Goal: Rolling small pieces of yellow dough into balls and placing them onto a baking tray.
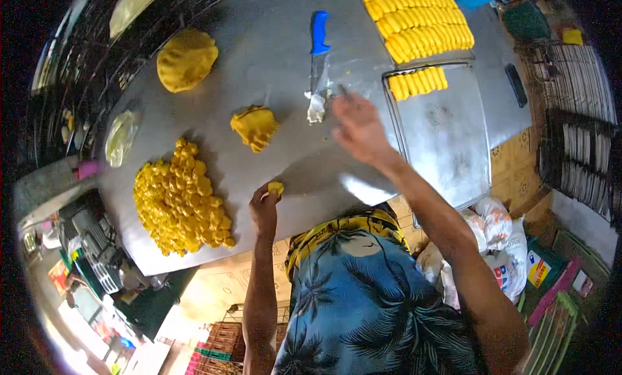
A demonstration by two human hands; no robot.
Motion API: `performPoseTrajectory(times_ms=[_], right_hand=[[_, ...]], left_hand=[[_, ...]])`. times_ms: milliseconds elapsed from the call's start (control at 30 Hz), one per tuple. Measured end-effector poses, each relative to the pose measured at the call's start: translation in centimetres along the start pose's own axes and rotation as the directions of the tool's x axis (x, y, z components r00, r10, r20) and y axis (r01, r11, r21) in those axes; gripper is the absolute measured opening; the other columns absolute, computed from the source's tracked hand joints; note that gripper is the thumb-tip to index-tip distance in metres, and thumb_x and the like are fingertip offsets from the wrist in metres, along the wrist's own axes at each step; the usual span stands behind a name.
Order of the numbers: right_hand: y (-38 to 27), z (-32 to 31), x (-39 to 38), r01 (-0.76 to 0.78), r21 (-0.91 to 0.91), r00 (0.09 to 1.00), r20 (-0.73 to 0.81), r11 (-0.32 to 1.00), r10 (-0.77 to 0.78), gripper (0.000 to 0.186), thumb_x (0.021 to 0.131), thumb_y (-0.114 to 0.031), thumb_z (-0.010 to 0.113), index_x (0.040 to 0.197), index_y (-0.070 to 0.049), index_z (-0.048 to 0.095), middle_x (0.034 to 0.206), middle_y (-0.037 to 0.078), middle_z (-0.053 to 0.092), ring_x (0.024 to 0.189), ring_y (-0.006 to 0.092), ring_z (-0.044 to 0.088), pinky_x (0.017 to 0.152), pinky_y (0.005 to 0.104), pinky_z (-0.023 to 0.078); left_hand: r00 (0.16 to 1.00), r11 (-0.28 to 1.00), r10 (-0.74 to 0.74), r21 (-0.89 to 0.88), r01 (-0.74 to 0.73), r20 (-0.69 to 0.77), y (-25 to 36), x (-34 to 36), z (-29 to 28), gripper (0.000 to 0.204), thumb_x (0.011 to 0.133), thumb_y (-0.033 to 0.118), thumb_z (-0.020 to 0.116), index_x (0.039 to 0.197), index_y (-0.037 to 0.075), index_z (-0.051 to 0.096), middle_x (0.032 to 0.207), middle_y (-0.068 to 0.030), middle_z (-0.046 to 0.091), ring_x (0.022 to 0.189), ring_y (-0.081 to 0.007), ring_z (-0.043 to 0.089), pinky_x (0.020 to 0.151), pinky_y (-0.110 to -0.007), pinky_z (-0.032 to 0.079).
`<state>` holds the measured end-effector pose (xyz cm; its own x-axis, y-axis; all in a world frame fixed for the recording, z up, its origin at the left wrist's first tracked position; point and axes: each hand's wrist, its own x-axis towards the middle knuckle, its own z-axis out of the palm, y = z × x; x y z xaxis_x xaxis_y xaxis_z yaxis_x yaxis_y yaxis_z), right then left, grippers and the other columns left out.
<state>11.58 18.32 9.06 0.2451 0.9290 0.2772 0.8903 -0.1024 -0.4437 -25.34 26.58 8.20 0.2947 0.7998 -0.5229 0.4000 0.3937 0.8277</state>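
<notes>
At the near edge of the grey table, the left hand pinches a small yellow piece of dough between thumb and fingers. The right hand is over the table, just right of the knife; its fingers are blurred, and I cannot tell whether they grip anything. The knife points toward the person, its blue handle at the far end, with a white patch at the near end of the blade. A rough dough lump sits left of the knife, beyond the left hand, and a large round dough mass rests farther back to the left. Nearer, at the left, is a heap of dough bits, with a clear plastic bag behind it. Right of the right hand lies a tray with one row of yellow rolls along its far end; beyond it, several more rows are packed side by side
</notes>
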Motion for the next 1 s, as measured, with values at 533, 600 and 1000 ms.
performPoseTrajectory(times_ms=[533,600,1000], right_hand=[[-21.0,8.1,-4.3,0.085,0.039,0.888,0.450,0.996,-0.093,0.067,0.098,-0.026,0.063,0.155,0.002,0.042,0.159,0.025,0.046,0.151,0.0422,0.038,0.128,0.0582,0.023],[-21.9,8.8,-3.7,0.085,0.018,0.907,0.413,0.996,-0.085,0.067,0.093,-0.024,0.066,0.152,0.003,0.047,0.151,0.029,0.050,0.147,0.0451,0.040,0.127,0.0603,0.024],[-15.9,6.5,-1.2,0.171,0.189,0.893,0.385,0.967,-0.233,0.062,0.101,-0.030,0.061,0.148,0.010,0.050,0.156,0.029,0.048,0.148,0.0436,0.043,0.128,0.0485,0.029]], left_hand=[[0.971,0.939,0.222,0.251,-0.237,0.086,3.4,2.2,0.1,0.037,0.103,0.023,0.063,0.123,-0.007,0.068,0.111,-0.0270,0.074,0.104,-0.0402,0.072,0.089,-0.044,0.055],[0.915,0.849,0.377,0.343,-0.402,0.142,2.7,1.3,0.0,0.044,0.103,0.023,0.061,0.137,-0.005,0.060,0.131,-0.0293,0.065,0.127,-0.0432,0.060,0.104,-0.049,0.048],[0.930,0.391,0.359,0.892,-0.227,0.080,2.5,-0.9,-0.1,0.066,0.105,0.033,0.058,0.162,0.007,0.039,0.170,-0.0245,0.029,0.155,-0.0528,0.024,0.124,-0.068,0.018]])
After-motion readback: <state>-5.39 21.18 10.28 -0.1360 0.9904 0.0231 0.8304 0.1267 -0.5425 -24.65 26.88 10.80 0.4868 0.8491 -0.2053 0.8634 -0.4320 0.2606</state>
